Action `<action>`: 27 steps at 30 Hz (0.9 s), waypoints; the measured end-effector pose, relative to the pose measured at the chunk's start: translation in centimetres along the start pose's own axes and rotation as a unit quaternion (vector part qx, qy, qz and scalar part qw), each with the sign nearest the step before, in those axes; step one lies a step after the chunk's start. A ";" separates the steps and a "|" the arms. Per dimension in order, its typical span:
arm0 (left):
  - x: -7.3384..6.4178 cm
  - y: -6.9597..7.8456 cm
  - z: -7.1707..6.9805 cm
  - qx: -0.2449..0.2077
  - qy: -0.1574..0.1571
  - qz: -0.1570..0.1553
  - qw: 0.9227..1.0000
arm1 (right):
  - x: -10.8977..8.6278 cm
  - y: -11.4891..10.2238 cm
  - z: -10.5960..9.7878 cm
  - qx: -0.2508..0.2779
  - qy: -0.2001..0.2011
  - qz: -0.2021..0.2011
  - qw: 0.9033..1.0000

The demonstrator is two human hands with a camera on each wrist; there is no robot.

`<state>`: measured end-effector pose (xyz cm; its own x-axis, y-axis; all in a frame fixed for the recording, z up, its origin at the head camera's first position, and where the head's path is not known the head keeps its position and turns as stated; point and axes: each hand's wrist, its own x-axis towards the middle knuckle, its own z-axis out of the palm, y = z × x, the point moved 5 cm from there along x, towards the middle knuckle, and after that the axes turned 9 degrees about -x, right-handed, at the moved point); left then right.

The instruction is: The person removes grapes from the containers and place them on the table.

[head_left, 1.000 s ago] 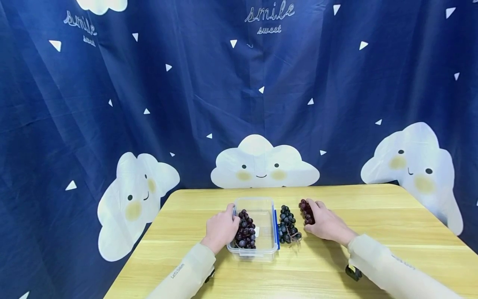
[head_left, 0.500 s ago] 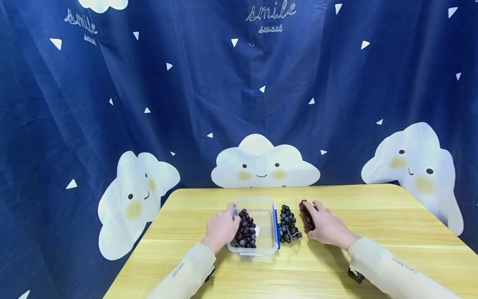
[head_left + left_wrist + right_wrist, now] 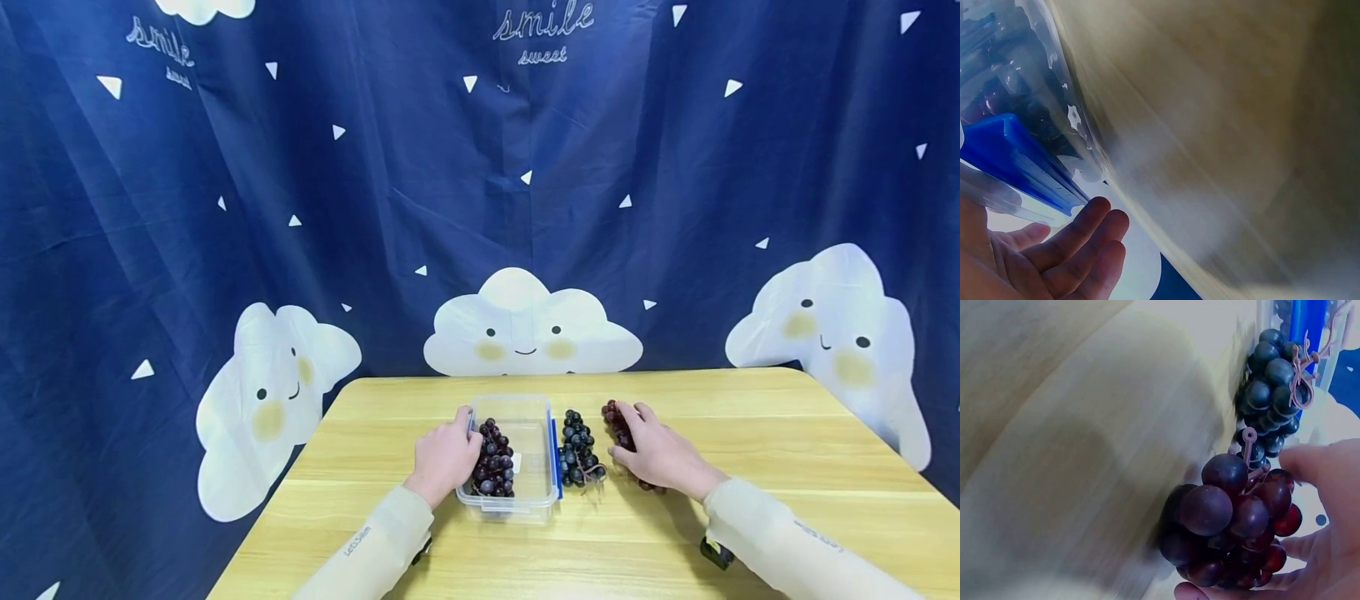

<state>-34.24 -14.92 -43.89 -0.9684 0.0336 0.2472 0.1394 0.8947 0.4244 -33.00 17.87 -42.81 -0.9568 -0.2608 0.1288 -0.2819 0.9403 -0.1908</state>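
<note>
On the table stands a clear plastic container [image 3: 519,505] with a blue clip flap [image 3: 1022,165] on its side. A bunch of dark purple grapes [image 3: 492,462] lies inside it. My left hand [image 3: 444,457] grips the container's left wall, thumb over the rim and fingers outside. Just right of the container lies a bunch of blackish grapes [image 3: 577,450] with a brownish stem. Farther right, my right hand [image 3: 663,450] holds a bunch of dark red grapes [image 3: 1232,519], thumb on one side and fingers around the other. The palm hides part of this bunch in the head view.
The wooden table [image 3: 787,467] extends to both sides, with its far edge close to a blue curtain [image 3: 480,183] printed with clouds. Another blue clip flap [image 3: 556,460] hangs between the container and the blackish grapes.
My right hand shifts slightly on the red grapes, and the bunch's near end now shows below the palm. The left hand and container stay in place.
</note>
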 end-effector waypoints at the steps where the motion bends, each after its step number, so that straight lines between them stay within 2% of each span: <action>1: 0.0 0.0 0.0 0.000 -0.001 0.000 1.000 | 0.1 0.1 0.0 0.007 0.000 0.003 1.000; 7: 0.1 0.0 0.0 0.001 -0.001 0.002 1.000 | 0.7 1.1 0.1 0.044 -0.004 0.022 0.999; 14: 0.0 0.1 0.0 0.003 -0.001 0.002 1.000 | 1.5 2.4 -0.3 0.082 0.015 0.027 0.996; 21: 0.0 0.1 -0.1 0.003 0.001 0.002 1.000 | 2.0 3.7 0.3 0.127 -0.031 0.059 0.990; 27: -0.1 0.1 -0.1 0.000 0.000 0.000 1.000 | 1.8 3.8 0.2 0.151 -0.070 0.075 0.983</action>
<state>-34.09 -14.87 -43.74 -0.9682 0.0341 0.2480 0.1404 0.8943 0.4250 -35.86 20.93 -43.53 -0.9836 -0.1722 -0.0543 -0.1253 0.8677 -0.4810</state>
